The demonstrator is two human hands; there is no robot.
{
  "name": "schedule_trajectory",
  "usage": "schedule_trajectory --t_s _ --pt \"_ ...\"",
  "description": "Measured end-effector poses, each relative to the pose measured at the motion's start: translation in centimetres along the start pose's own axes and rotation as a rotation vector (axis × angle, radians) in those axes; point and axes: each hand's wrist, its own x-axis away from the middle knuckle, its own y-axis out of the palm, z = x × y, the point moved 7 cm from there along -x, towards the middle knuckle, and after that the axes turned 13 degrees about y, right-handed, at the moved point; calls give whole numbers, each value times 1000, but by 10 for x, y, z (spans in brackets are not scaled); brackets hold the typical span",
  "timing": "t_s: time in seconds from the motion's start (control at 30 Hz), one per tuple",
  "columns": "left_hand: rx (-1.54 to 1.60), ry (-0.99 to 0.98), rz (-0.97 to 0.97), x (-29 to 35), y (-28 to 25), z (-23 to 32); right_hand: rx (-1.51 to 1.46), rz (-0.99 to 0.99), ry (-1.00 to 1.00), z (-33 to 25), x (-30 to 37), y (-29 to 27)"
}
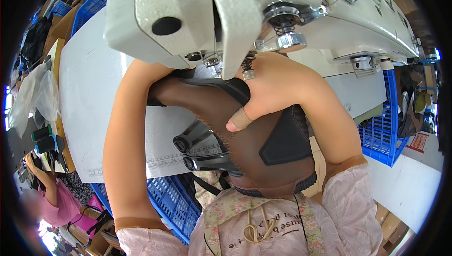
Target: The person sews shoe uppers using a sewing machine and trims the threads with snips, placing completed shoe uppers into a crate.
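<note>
A brown sheer mesh piece [214, 103] with a black angular panel [289, 138], zigzag seams and a gathered black edge drapes from under the sewing machine [183, 2] toward my lap. My right hand [273, 82] rests flat across its upper right, beside a curved black strip [240, 91]. The right thumb wears a tan bandage [240, 119] and stretches out over the mesh; the other fingers are mostly behind the machine parts. At the piece's upper left edge is my left hand [155, 68], its fingers largely hidden by the machine head. Two black plastic parts [207, 162] protrude from beneath the mesh.
The white worktable [89, 96] carries a printed ruler scale along its near edge. Blue plastic crates stand below [174, 204] and at the right [386, 133]. Clear plastic bags [37, 96] hang at the left. Another person in pink [61, 204] works at the far left.
</note>
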Motion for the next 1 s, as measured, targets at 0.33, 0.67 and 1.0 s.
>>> schedule_trajectory --t_s 0.33,0.67,1.0 --pt "-45 11 -35 -1 1 4 81 -22 22 0 1 -1" --pt "-85 92 59 5 -12 28 41 62 -78 -1 1 0" --pt "-238 323 87 -2 -5 8 7 102 -107 0 1 1"
